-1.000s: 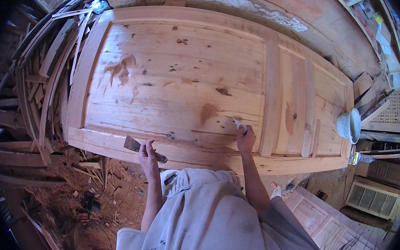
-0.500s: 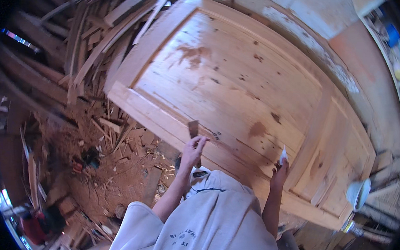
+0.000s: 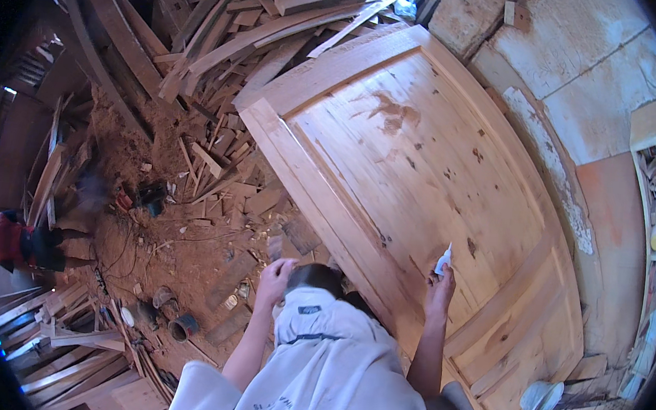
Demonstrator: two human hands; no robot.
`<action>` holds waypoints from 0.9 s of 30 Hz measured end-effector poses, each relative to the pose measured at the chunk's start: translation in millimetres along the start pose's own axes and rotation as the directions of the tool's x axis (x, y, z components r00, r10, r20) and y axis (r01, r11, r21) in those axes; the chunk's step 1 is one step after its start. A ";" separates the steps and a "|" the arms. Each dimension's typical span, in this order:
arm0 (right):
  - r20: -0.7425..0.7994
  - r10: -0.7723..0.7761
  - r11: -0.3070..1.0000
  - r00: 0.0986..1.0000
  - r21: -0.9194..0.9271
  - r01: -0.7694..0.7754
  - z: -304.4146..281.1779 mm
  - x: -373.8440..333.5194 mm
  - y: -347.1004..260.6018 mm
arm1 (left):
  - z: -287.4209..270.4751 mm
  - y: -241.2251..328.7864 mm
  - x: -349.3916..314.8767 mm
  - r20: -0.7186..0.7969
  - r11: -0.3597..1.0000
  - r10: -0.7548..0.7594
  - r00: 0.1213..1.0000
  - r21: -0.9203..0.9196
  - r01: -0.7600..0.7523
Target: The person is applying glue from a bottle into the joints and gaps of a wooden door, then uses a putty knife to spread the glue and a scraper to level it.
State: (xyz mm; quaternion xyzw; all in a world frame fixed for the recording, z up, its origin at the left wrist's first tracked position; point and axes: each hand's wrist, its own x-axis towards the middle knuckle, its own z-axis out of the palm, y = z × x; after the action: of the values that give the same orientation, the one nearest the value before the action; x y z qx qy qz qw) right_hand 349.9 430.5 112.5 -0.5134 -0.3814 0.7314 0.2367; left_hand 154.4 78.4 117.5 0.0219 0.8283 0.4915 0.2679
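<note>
My right hand (image 3: 438,291) is closed around a small white squeeze bottle with a pointed nozzle (image 3: 444,260). The bottle is held nozzle up, over the near part of a large wooden panelled door (image 3: 347,152). The door lies flat, with dark knots and brown patches on its boards. My left hand (image 3: 276,276) is off the door's near edge, beside a dark shape at my waist, with its fingers bent together. What those fingers hold, if anything, cannot be made out; no scraper shows in them.
Wood offcuts (image 3: 280,24) are heaped past the door's left end. Sawdust and scraps cover the floor (image 3: 132,251) at left, with tins (image 3: 183,326) and more planks (image 3: 86,340). A person in red (image 3: 9,241) is at far left. A white bowl-like container (image 3: 540,399) stands by the door's right end.
My view has swung left. My left hand has drawn back from the door to my waist, and the flat-bladed scraper it held is out of sight. My right hand still holds the bottle.
</note>
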 end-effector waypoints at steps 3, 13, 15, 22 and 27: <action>0.023 0.009 0.999 1.000 0.039 -0.010 34.9 6.9 -3.8 | -28.2 -40.4 -18.3 -0.063 0.953 -0.302 0.951 -0.055 0.299; -0.056 0.047 0.998 0.997 0.041 -0.044 91.5 14.3 38.5 | -104.7 -203.5 -24.2 -0.190 0.795 -0.389 0.901 0.425 0.433; -0.084 0.052 0.999 0.995 0.019 -0.051 112.6 18.9 48.4 | -125.0 -193.7 21.1 -0.135 0.792 -0.370 0.919 0.472 0.388; -0.128 -0.009 1.000 0.992 -0.031 0.005 220.9 50.2 68.9 | -154.9 -84.3 189.6 0.018 0.843 -0.327 0.945 0.458 0.283; -0.108 -0.042 0.989 0.993 -0.148 0.026 302.7 74.1 69.9 | -185.9 -71.1 239.0 0.058 0.859 -0.434 0.899 0.330 0.393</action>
State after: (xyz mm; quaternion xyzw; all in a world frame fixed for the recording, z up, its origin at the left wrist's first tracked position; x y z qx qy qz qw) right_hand 44.4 348.1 69.4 -0.5625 -0.4291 0.6678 0.2314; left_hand -120.4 -35.9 27.2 -0.0829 0.8610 0.2839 0.4137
